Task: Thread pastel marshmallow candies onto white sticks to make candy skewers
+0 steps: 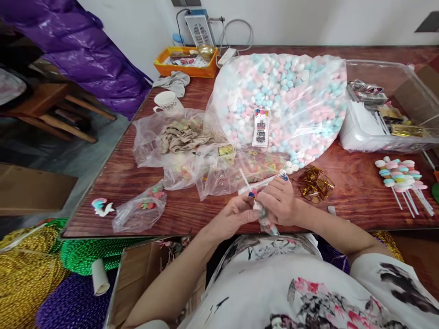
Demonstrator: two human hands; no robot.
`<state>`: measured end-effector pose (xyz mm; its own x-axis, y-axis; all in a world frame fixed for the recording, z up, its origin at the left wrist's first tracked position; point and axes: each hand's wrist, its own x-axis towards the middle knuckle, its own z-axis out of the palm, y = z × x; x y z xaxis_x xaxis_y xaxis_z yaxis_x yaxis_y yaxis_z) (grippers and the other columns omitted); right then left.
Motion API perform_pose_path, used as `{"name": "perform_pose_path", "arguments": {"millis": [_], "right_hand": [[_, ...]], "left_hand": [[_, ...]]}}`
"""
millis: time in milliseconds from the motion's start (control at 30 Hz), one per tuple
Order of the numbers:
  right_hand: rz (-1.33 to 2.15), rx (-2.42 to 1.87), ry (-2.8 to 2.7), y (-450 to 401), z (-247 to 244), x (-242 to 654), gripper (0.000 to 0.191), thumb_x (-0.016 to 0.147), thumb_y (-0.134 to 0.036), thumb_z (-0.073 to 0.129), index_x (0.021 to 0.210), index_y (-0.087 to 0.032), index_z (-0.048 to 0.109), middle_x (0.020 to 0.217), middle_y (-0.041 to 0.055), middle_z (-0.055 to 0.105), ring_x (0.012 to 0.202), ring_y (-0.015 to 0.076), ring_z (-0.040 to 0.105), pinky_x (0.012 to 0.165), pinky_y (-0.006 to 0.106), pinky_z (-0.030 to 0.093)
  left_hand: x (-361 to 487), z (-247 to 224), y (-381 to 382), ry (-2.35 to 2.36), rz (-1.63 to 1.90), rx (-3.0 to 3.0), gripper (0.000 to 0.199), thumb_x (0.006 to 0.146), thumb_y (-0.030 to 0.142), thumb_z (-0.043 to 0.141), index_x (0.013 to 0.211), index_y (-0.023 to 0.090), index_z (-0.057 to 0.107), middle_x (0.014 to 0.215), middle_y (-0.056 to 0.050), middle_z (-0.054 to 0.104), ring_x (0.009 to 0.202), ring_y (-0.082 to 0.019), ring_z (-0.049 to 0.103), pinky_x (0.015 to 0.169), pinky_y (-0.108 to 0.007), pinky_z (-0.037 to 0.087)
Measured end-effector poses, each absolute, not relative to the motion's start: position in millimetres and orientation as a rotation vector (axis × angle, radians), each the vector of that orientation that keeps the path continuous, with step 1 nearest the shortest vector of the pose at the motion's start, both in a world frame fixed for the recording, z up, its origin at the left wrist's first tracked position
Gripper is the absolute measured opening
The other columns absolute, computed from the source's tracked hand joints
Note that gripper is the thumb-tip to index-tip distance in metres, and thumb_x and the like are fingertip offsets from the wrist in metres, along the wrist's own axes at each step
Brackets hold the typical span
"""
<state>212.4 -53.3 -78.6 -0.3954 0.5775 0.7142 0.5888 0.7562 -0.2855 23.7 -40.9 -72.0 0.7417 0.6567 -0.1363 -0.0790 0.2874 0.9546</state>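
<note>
Close to the table's front edge, both hands close around a marshmallow stick (268, 225) in a clear wrapper. Its pastel end points down toward my body, and a white stick juts up and to the left. My left hand (238, 212) pinches the wrapper's neck, thumb lying across it. My right hand (278, 198) is curled over the same spot from the other side, hiding part of it. Under the fingers lies a white and blue printed strip, partly covered. Gold twist ties (315, 183) lie in a heap right of my right hand.
A large clear bag of pastel marshmallows (308, 91) carries a printed card (261, 128). Bags of gummy rings (147, 208) lie left. Marshmallow sticks (401, 176) rest at right below a clear plastic bin (363, 141). A mug (168, 103) and orange tray (187, 71) stand behind.
</note>
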Motion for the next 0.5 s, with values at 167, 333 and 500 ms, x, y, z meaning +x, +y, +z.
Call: {"name": "perform_pose_path", "arguments": {"millis": [167,333,500], "right_hand": [[0.543,-0.985,-1.849,-64.4,-90.6,194.6,0.018,0.088,-0.025,0.047,0.074,-0.020,0.054,0.062,0.0013,0.053,0.059,0.0150,0.043,0.059,0.030,0.031],[1.944,-0.850,-0.748,-87.0,-94.3,164.9,0.018,0.076,-0.031,0.059,0.072,-0.022,0.044,0.049,-0.0104,0.033,0.042,0.0070,0.020,0.045,0.022,0.020],[2.373,-0.707,-0.478,-100.9,-105.4,140.8,0.019,0.070,-0.026,0.064,0.070,-0.021,0.046,0.042,-0.0127,0.033,0.038,0.0047,0.016,0.041,0.020,0.016]], "left_hand": [[15.9,-86.3,-49.6,0.859,0.779,1.849,0.016,0.087,0.027,0.065,0.092,0.012,0.068,0.076,-0.004,0.068,0.069,-0.015,0.063,0.067,-0.026,0.052],[-7.2,-88.1,-52.7,0.833,0.938,2.697,0.025,0.087,0.008,0.054,0.109,0.015,0.065,0.093,-0.011,0.072,0.084,-0.018,0.067,0.076,-0.030,0.054],[-60.7,-83.4,-79.6,0.847,0.770,2.892,0.028,0.087,0.011,0.057,0.112,0.020,0.065,0.099,-0.009,0.074,0.096,-0.021,0.069,0.089,-0.034,0.056]]}}
